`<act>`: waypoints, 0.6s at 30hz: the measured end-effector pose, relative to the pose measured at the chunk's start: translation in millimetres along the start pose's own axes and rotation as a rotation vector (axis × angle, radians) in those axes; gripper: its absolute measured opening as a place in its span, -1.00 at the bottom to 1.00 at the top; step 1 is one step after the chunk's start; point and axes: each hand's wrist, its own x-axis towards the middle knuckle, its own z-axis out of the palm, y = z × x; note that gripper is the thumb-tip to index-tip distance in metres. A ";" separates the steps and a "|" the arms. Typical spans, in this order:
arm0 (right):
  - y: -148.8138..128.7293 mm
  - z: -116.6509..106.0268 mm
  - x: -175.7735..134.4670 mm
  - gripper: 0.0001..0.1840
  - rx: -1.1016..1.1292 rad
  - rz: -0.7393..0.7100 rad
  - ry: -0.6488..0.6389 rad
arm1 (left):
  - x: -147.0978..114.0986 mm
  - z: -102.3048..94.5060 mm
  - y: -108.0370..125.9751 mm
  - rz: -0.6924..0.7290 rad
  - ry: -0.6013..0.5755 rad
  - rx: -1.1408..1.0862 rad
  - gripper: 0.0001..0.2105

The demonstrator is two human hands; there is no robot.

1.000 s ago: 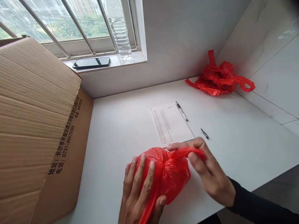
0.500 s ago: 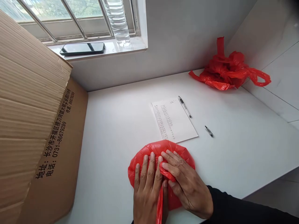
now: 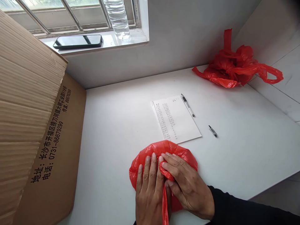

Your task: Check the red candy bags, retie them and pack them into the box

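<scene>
A puffed-out red plastic bag (image 3: 154,148) lies on the table near its front edge, both hands on top of it. My left hand (image 3: 150,190) is laid flat on the bag with its fingers stretched forward. A twisted strip of the bag passes between its thumb and index finger and trails toward me. My right hand (image 3: 187,182) has its fingers closed over a bunched, twisted part of the bag, with the thumb tip near my left thumb. Whatever is inside the bag is hidden.
Beyond the bag lie a handwritten sheet (image 3: 177,118), a pen (image 3: 187,105) and a pen cap (image 3: 213,131). Crumpled red bags (image 3: 231,70) sit in the back right corner. A cardboard box (image 3: 58,150) stands at left. A phone (image 3: 78,41) and a water bottle (image 3: 118,20) rest on the sill.
The view has shifted slightly. Both hands keep nearly the same position on the red plastic bag, and nothing has been let go.
</scene>
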 end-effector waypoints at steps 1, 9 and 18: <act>0.2 -0.4 0.7 -0.50 0.013 0.000 0.010 | -0.7 0.2 -0.3 -0.005 -0.004 -0.005 -0.42; -2.2 -46.1 5.0 -0.79 0.577 0.183 0.130 | 2.9 -22.3 4.6 -0.230 0.086 -0.393 -0.52; -18.2 -83.8 33.6 -0.63 1.648 0.404 0.120 | 10.1 -49.3 -3.1 -0.117 0.153 -0.439 -0.47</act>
